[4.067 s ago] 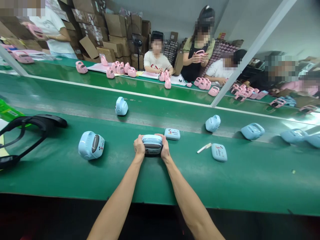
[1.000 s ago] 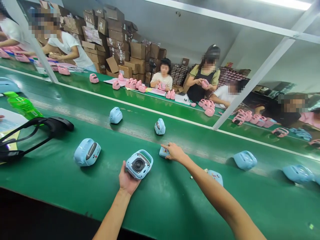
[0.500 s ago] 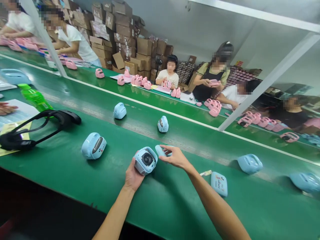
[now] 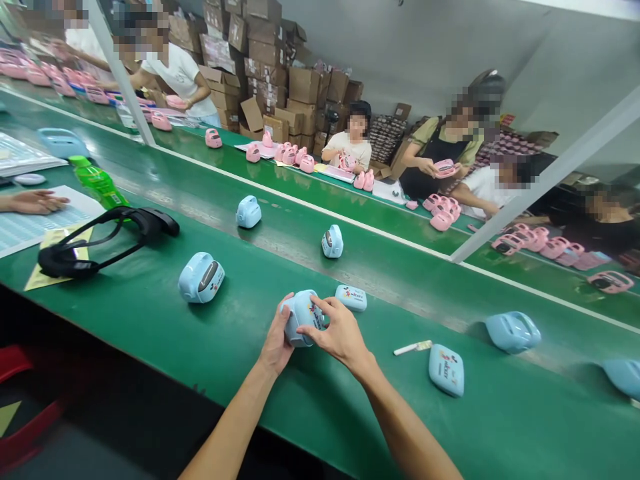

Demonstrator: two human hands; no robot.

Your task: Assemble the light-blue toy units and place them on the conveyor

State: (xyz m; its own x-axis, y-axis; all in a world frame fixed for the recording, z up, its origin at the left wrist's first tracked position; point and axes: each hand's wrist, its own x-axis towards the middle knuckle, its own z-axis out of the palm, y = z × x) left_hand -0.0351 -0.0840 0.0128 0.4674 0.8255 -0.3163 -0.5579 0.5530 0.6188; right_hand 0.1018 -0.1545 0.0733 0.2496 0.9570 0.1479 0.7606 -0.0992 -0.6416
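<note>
My left hand (image 4: 276,341) is wrapped around the back and side of a light-blue portable speaker (image 4: 296,315), held just above the green bench. A printed blue front cover (image 4: 315,316) lies over the speaker's face, so the round black cone is out of sight. Thumb and fingers of my right hand (image 4: 345,335) grip the cover at its edges; whether it sits fully flush cannot be seen. Just behind the right hand lies another printed cover (image 4: 351,297). To the right, a similar cover (image 4: 447,371) rests flat beside a white stick-like piece (image 4: 413,347).
Blue speakers stand at left (image 4: 201,277), on the belt (image 4: 249,212), and at right (image 4: 513,331). A black head strap (image 4: 110,243) and green bottle (image 4: 100,182) lie left, near another person's hand (image 4: 37,202). Across the belt, several co-workers handle pink speakers. A white post (image 4: 520,180) slants at right.
My right hand has brought the cover from beside the speaker onto its face, hiding the cone. The view has shifted slightly, showing more of the left side.
</note>
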